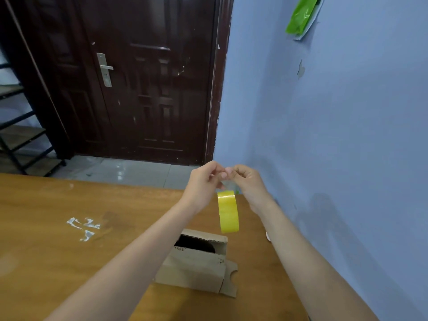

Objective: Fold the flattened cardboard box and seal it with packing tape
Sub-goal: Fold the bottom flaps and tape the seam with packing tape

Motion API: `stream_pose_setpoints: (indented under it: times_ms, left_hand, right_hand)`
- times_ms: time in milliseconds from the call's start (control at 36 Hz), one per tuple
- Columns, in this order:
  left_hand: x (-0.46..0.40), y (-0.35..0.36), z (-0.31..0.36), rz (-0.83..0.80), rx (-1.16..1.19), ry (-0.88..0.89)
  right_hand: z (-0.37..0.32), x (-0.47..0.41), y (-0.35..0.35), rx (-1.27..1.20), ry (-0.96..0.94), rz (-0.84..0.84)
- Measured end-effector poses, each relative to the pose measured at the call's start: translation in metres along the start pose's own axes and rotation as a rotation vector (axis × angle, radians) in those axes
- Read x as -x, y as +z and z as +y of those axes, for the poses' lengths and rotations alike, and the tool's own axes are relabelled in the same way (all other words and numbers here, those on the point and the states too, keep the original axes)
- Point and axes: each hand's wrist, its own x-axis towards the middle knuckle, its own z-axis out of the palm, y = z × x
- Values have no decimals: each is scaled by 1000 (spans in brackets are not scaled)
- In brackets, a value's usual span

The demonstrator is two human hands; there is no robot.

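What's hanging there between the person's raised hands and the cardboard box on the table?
In the head view, a yellow tape roll hangs below the left hand and right hand, above the open cardboard box. Nothing else lies between.

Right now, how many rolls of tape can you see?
1: a yellow roll of packing tape hangs in the air from a pulled strip pinched between the left hand and right hand, above the brown cardboard box. Others may be hidden.

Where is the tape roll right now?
In the head view, right of centre, the tape roll hangs in the air from both hands, above the box on the table.
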Motion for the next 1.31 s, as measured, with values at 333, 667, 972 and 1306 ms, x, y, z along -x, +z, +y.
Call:
stream_pose_setpoints:
  times_ms: [333, 667, 972, 1306]
  left_hand:
    - [-16, -4, 24, 117, -705, 409]
    - [-37, -11, 49, 175, -578, 352]
    - [-18, -55, -18, 373, -75, -147]
    - [88, -5, -127, 506, 279, -651]
  right_hand:
    - [15, 10, -18, 238, 20, 69]
    - [46, 51, 7, 249, 65, -108]
    - [36, 47, -27, 127, 83, -153]
    - [71, 62, -33, 557, 324, -347]
